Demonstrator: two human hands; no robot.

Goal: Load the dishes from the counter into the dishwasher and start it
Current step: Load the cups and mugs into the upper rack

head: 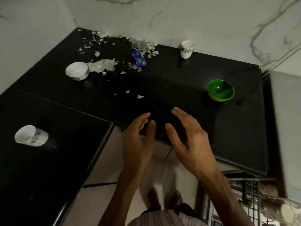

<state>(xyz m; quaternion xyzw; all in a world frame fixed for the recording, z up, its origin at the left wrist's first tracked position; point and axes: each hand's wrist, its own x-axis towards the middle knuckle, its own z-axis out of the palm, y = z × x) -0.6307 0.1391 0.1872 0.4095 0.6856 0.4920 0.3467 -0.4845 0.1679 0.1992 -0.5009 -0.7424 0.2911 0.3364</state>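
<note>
On the black L-shaped counter [162, 82] stand a white floral bowl [77, 70] at the back left, a white floral cup [187, 49] by the back wall, and a green plastic bowl [221, 90] at the right. Another white floral cup [31, 136] lies tilted on the left counter section. My left hand [138, 137] and my right hand [187, 134] hover side by side over the counter's front edge, both empty with fingers apart. A dish rack [254, 198] with floral dishes in it shows at the bottom right.
Torn white scraps, a crumpled clear wrapper [142, 44] and a blue packet [138, 58] litter the back of the counter. Marble walls close the corner. A grey surface [286, 128] borders the counter on the right. My bare feet stand on the tiled floor [104, 167].
</note>
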